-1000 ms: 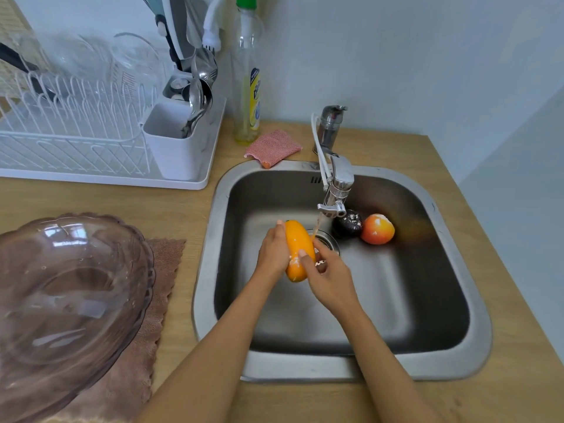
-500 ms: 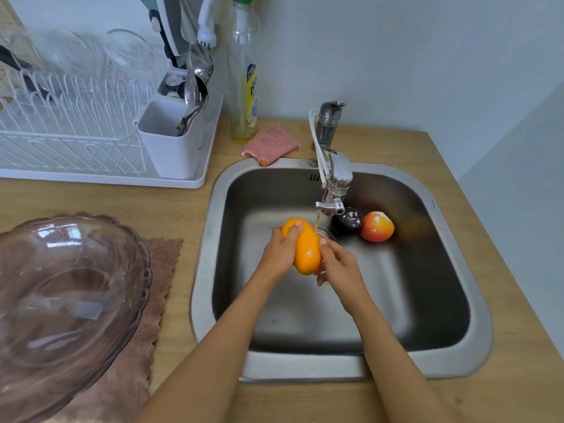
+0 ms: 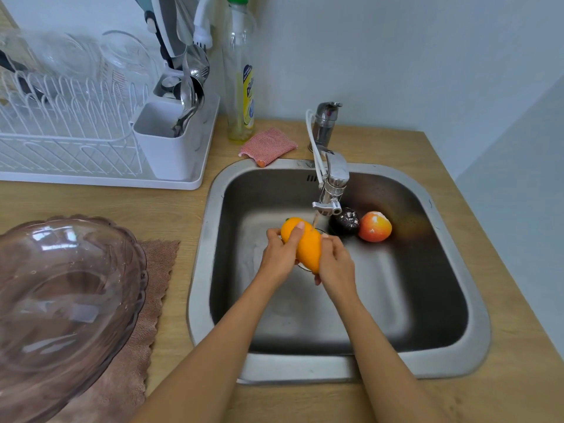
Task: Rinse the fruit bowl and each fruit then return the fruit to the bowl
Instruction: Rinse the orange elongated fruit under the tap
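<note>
Both hands held the orange fruit (image 3: 305,247) under the tap (image 3: 331,190), most likely so the thin stream ran over its skin while it was rubbed. The left hand (image 3: 279,257) curled round its left side, one fingertip lying across the top; the right hand (image 3: 335,264) gripped the lower right, fingers wrapped and close together. Just beyond the right fingers, in the sink (image 3: 427,358), lay a dark fruit (image 3: 346,221) and a red-orange fruit (image 3: 375,226), touching. Well left of the left fingers sat the fruit bowl (image 3: 61,300), holding no fruit, on a brown cloth (image 3: 152,300), probably left to drain
</note>
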Available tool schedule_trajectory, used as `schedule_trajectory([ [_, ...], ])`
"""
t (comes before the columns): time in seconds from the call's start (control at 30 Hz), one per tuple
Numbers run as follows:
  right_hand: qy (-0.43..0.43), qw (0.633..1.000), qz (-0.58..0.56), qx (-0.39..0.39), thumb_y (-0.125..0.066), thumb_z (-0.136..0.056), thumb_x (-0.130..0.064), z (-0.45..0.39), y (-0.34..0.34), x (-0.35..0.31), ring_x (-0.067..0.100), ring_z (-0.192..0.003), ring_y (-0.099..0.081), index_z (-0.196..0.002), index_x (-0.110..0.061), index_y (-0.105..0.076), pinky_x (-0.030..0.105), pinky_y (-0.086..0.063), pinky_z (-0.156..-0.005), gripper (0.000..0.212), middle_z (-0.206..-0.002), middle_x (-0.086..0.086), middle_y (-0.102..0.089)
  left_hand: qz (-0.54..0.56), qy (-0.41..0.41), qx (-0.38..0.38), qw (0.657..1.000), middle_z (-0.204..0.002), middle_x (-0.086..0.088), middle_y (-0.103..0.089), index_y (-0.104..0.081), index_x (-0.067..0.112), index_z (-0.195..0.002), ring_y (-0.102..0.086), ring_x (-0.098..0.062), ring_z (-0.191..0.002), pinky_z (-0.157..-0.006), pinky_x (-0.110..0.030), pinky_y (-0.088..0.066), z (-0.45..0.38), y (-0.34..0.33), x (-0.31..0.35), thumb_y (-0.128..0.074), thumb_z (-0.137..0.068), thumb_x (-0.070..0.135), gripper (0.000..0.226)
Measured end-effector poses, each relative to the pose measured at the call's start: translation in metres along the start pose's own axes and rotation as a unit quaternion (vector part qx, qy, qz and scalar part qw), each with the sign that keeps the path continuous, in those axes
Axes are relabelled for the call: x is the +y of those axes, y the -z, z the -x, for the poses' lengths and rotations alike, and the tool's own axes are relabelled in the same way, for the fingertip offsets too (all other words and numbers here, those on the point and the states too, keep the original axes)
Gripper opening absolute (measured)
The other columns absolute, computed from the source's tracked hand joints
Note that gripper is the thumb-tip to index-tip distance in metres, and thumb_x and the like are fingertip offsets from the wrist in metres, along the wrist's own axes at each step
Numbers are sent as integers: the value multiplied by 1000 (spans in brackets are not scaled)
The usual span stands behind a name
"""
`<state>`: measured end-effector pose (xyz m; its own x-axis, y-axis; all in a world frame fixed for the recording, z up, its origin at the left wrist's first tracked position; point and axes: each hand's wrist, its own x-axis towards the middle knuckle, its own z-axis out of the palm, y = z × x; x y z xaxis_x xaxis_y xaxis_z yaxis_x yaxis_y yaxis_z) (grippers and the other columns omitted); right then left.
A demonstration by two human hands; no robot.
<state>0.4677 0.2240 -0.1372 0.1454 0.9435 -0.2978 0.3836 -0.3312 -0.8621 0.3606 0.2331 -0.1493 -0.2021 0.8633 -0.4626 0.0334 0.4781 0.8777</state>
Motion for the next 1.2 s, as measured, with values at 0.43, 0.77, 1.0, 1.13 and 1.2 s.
schedule_trajectory([
  [0.43,47,998,19,-41,-22,-102,-47,5,4,0,24,-93,-59,-126,-36,-44,32,-50,-71,34,-115,5,-55,28,-43,38,998,-117,-5,-45,-33,26,-123,-52,-22,-103,-85,-37,-50,-2,4,3,-35,-98,51,35],
  [0.77,53,998,26,-4,-41,-99,-41,8,14,0,20,-94,-55,-118,-34,-50,23,-41,-64,22,-111,1,-57,-8,-22,-7,1000,-118,-4,-47,-37,25,-120,-59,-25,-98,-60,-29,-58,0,1,4,-42,-92,59,45],
  [1.0,16,1000,-6,13,-28,-102,-43,5,9,-2,21,-97,-54,-117,-29,-51,30,-41,-71,30,-110,5,-56,-70,-82,45,993,-105,-9,-49,-38,23,-110,-56,-22,-93,-73,-34,-53,7,3,2,-21,-102,46,30],
  [1.13,9,998,-26,49,-47,-95,-47,1,11,-1,21,-99,-57,-108,-31,-58,35,-47,-78,23,-108,1,-61,-83,-119,4,989,-99,-3,-50,-39,23,-108,-58,-17,-86,-72,-37,-56,14,-1,2,-27,-99,51,32],
  [1.2,21,998,-17,49,-38,-100,-40,3,11,-3,21,-95,-55,-109,-28,-57,32,-42,-76,24,-106,3,-60,-75,-101,7,992,-100,-1,-51,-39,23,-111,-59,-15,-83,-63,-31,-55,13,-1,4,-36,-95,56,38],
])
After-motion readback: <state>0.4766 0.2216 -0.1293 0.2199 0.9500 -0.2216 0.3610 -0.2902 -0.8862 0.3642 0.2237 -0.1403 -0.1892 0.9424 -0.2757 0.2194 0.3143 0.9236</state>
